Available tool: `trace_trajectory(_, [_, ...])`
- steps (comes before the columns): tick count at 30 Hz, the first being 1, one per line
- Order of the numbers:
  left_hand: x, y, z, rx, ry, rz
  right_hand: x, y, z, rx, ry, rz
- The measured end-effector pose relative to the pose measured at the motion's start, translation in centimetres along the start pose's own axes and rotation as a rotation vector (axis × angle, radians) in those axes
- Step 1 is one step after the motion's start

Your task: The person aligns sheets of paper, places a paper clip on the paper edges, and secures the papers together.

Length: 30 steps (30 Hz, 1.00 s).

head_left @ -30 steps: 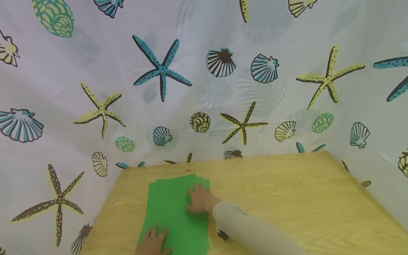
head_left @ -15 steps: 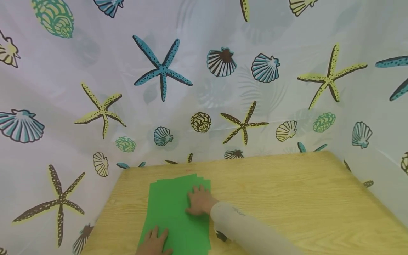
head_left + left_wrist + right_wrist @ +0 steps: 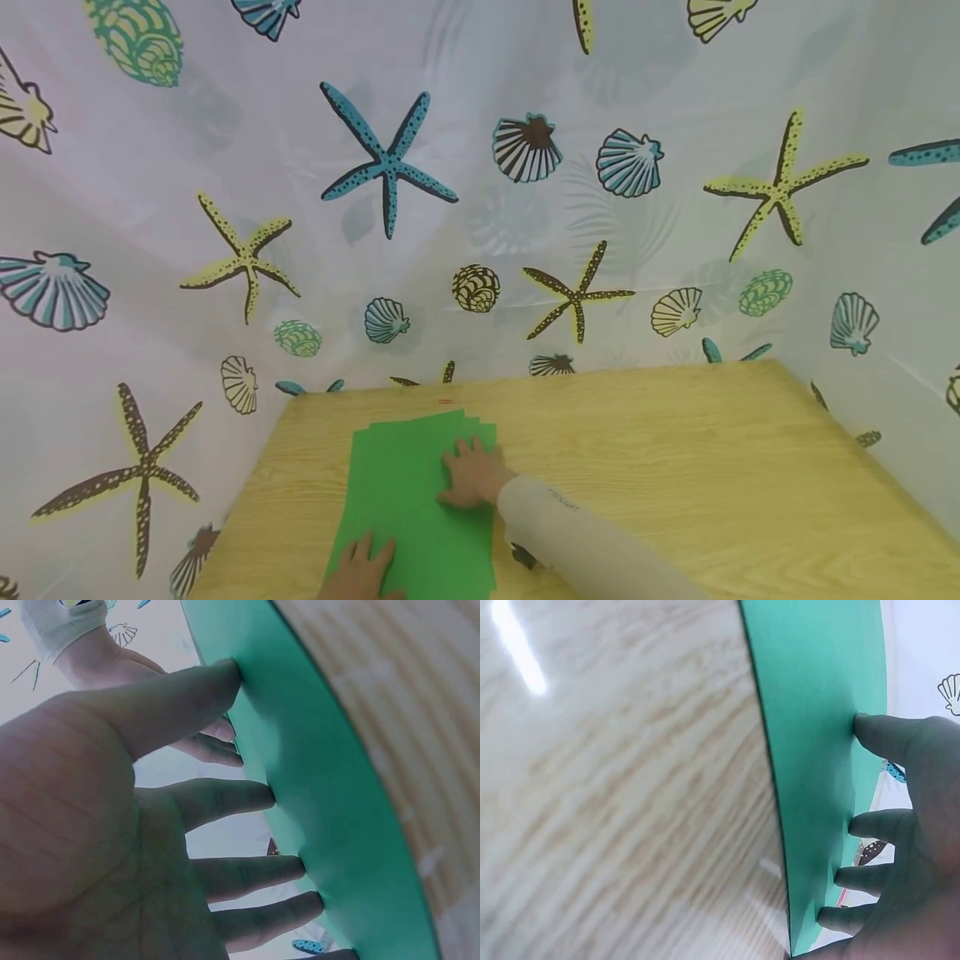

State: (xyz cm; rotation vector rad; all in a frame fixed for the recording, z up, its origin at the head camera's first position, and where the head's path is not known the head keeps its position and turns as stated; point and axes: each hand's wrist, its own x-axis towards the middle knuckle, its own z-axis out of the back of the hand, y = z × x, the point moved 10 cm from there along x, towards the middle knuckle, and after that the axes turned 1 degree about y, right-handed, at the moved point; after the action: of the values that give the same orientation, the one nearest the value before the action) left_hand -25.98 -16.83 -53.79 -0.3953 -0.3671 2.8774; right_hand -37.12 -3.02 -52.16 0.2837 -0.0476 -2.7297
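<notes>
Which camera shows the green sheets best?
The head view: it shows most of the green sheets, including their staggered far edge, though the left hand and right hand cover parts. The left wrist and right wrist views each show only a close strip between that side's hand and the tabletop.

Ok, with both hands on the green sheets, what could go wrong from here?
The green sheets overlap unevenly, with corners jutting out at the far end, so a sideways push might spread them further. The left hand and right hand touch them from above, so the uppermost could slide while others stay put. The dark object by the right sleeve looks close to their right edge and might catch it.
</notes>
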Motion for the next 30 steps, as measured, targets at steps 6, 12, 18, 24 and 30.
trace_trajectory(6, [0.0, -0.4, -0.3, 0.022, 0.009, -0.01, -0.2, -0.3, -0.2, 0.007, 0.011, 0.005])
trace_trajectory(12, [0.0, -0.9, -0.4, 0.011, 0.029, -0.031, -0.7, -0.6, -0.1, -0.005, 0.005, 0.011])
trace_trajectory(18, [0.0, -1.2, -0.5, -0.003, 0.033, -0.058, -1.1, -0.9, 0.1, -0.005, 0.002, 0.009])
trace_trajectory(24, [0.0, -1.4, -0.8, 0.019, 0.035, -0.068, -1.4, -1.1, 0.1, 0.011, 0.004, 0.005])
trace_trajectory(30, [-0.1, -1.7, -0.4, 0.037, 0.031, -0.071, -1.5, -1.4, 0.1, 0.016, 0.001, 0.012])
